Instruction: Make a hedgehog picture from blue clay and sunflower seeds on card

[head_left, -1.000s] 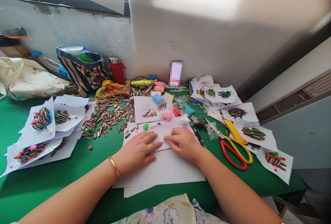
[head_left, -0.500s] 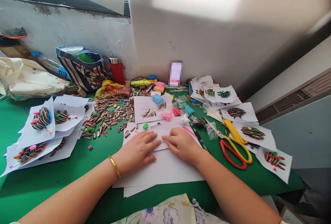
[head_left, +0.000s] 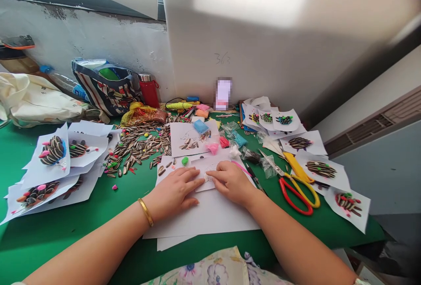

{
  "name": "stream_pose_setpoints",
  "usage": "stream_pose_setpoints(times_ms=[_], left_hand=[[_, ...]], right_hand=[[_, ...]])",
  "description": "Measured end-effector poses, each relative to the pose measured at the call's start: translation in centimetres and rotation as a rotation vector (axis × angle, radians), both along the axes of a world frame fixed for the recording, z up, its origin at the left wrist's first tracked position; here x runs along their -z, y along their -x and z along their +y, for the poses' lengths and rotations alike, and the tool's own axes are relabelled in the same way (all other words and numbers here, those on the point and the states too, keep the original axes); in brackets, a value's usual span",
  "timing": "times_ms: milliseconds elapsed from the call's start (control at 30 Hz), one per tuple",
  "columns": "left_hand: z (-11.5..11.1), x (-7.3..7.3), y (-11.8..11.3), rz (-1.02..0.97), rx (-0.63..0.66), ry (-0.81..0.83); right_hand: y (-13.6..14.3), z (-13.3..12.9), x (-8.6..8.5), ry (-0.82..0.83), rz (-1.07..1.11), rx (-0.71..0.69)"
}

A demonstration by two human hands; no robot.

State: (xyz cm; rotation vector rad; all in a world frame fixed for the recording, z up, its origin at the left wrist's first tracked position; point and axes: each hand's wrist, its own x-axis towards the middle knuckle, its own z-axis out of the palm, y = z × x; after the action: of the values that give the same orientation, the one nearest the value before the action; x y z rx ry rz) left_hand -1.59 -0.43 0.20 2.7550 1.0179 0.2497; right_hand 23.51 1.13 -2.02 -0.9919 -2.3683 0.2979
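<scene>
As seen from beside the person, the green surface (head_left: 98, 228) carries sheets of seed figures on the left (head_left: 36, 175) and more on the right (head_left: 342, 179), their visible figures apparently complete. A loose heap of striped seeds (head_left: 141, 147) lies between the left-hand sheets and the centre. Large white paper (head_left: 213, 219) underlies both hands. Scissors (head_left: 280, 172) rest at the right, untouched. The left hand (head_left: 174, 190) lies palm down, fingers slightly apart. The right hand (head_left: 233, 182) extends its index finger; whether finger and thumb clamp anything, I cannot tell. Between them, under the fingertips, is a small sheet (head_left: 202, 162) with faint lines and no seed figure visible; covered parts cannot be judged. A green lump (head_left: 184, 161) sits just beyond the left hand.
</scene>
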Motion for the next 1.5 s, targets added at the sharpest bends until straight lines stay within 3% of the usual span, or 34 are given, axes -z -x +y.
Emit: stream_pose_setpoints(times_ms=[1033,1500], left_hand=[[0.0,0.3,0.2,-0.022,0.0,0.019],[-0.6,0.7,-1.4,0.007,-0.12,-0.021]], right_hand=[[0.1,-0.2,0.0,0.032,-0.063,0.007],[-0.1,0.2,0.0,0.134,0.04,0.059]])
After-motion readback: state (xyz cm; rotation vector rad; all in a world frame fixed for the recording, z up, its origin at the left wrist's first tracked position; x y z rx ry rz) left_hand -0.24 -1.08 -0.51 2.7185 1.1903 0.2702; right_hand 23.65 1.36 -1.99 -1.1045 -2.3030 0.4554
